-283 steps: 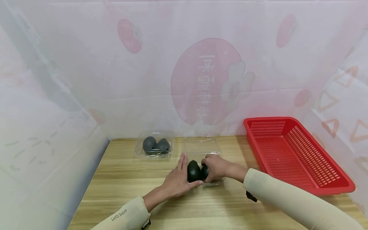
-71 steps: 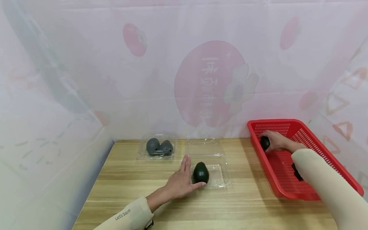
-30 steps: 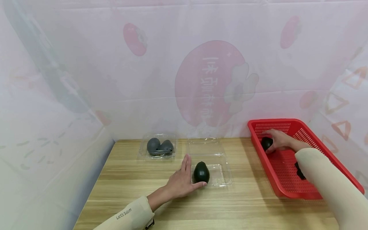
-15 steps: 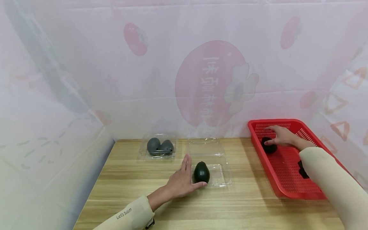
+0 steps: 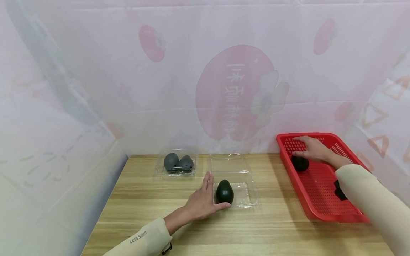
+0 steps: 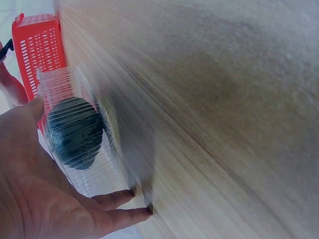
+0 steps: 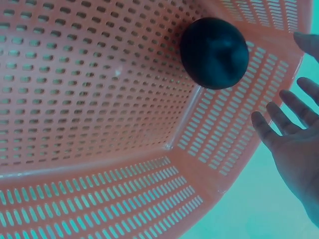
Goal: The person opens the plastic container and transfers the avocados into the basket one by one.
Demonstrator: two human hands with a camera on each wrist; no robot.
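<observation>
One dark green avocado point(image 5: 225, 192) sits in the left part of an open clear plastic clamshell box point(image 5: 246, 205). My left hand point(image 5: 199, 203) rests at the box's left side, fingers straight and thumb along the front edge. Through the ribbed clear wall the avocado point(image 6: 76, 132) shows in the left wrist view. Another avocado point(image 5: 300, 164) lies against the left wall inside the red basket point(image 5: 296, 190), near its far end. Spread above it is my right hand point(image 5: 315, 149), holding nothing. The right wrist view has these fingers apart from the avocado point(image 7: 214, 53).
A second clear clamshell point(image 5: 176, 173), closed, stands at the back left with two dark avocados point(image 5: 171, 162) inside. The open box's lid point(image 5: 228, 164) lies folded back toward the printed backdrop point(image 5: 160, 117). All of this is on a wooden table point(image 5: 153, 206).
My right hand took one avocado from the open box, carried it right into the red basket, let go and lifted slightly. My left hand stayed by the box.
</observation>
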